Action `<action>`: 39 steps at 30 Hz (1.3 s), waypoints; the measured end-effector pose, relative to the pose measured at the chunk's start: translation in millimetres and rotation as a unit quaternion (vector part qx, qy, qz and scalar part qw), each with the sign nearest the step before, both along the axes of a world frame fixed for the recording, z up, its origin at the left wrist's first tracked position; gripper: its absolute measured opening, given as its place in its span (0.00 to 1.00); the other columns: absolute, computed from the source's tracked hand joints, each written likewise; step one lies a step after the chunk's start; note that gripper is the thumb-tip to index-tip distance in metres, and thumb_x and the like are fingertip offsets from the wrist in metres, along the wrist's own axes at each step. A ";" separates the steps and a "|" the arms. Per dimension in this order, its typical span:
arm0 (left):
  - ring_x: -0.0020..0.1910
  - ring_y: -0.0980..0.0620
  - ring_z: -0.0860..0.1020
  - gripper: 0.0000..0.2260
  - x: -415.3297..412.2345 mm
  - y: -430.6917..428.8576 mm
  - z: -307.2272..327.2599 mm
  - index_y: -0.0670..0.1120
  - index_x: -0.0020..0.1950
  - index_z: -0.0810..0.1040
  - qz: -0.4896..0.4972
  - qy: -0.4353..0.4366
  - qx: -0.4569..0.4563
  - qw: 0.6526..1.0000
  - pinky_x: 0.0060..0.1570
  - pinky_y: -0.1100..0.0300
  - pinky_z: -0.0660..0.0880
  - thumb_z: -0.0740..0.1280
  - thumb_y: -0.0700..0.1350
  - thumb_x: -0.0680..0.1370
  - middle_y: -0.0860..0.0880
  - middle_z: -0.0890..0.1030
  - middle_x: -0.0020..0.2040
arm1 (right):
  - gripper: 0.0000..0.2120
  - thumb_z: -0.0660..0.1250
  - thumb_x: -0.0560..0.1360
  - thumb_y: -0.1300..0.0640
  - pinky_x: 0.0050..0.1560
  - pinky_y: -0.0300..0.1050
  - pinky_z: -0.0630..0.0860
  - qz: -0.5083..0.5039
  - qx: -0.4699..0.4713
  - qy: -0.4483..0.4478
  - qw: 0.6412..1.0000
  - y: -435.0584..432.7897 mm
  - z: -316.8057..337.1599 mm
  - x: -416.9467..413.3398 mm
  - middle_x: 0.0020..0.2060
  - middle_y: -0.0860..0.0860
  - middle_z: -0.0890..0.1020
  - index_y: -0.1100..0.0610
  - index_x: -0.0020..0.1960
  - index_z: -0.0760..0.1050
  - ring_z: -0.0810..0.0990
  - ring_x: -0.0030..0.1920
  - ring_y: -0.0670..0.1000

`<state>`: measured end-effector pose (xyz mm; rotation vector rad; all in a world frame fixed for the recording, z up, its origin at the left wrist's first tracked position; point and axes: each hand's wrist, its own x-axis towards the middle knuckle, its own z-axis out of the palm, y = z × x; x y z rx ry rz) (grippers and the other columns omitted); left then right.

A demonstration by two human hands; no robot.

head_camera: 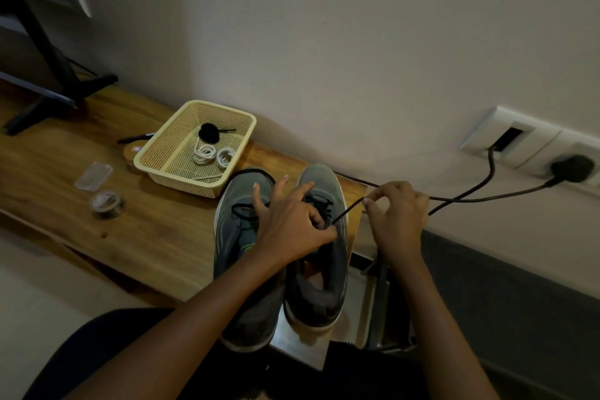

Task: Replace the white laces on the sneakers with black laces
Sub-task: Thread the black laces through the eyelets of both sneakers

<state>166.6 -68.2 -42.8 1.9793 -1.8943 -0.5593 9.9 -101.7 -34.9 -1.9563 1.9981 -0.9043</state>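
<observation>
Two sneakers (232, 237) stand at centre frame. Right hand (397, 221) pinches the black lace (349, 211) tip; the strand runs taut down-left to the eyelets, where the nearer left hand (289, 224) pinches the right-hand sneaker (324, 295) by its upper, other fingers splayed.

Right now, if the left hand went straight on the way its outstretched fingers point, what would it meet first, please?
Probably the toe of the right-hand sneaker, just beyond the left hand; if it passes above that, the wall. Depth is unclear.
</observation>
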 end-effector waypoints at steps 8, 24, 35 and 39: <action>0.76 0.52 0.46 0.13 -0.2 -0.3 -0.6 0.55 0.41 0.82 -0.001 -0.001 0.004 1.000 0.68 0.39 0.34 0.68 0.63 0.70 0.60 0.60 0.75 | 0.09 0.70 0.71 0.55 0.65 0.55 0.55 0.140 0.076 0.123 0.979 3.8 -5.8 6.2 0.69 0.46 0.67 0.45 0.50 0.81 0.54 0.69 0.56; 0.76 0.53 0.48 0.11 0.1 0.1 -0.2 0.55 0.32 0.77 0.020 0.009 0.008 1.000 0.69 0.40 0.34 0.70 0.59 0.68 0.61 0.62 0.74 | 0.07 0.67 0.75 0.59 0.60 0.50 0.66 -0.013 0.018 -0.037 0.999 -1.7 -4.5 7.5 0.37 0.45 0.77 0.50 0.40 0.73 0.78 0.47 0.53; 0.71 0.51 0.62 0.09 7.8 -5.6 5.4 0.49 0.46 0.81 0.033 0.148 -0.082 0.985 0.70 0.46 0.56 0.64 0.52 0.78 0.54 0.72 0.67 | 0.06 0.72 0.69 0.66 0.39 0.36 0.75 0.110 0.104 -0.252 0.956 -1.6 67.6 6.0 0.35 0.51 0.83 0.56 0.37 0.81 0.80 0.37 0.45; 0.58 0.56 0.76 0.09 15.9 -0.1 44.2 0.50 0.52 0.79 0.003 0.371 -0.159 0.915 0.60 0.58 0.73 0.60 0.40 0.81 0.55 0.79 0.53 | 0.05 0.72 0.68 0.67 0.35 0.28 0.73 0.181 0.094 -0.313 0.928 10.1 97.5 20.8 0.33 0.51 0.82 0.59 0.37 0.81 0.79 0.32 0.39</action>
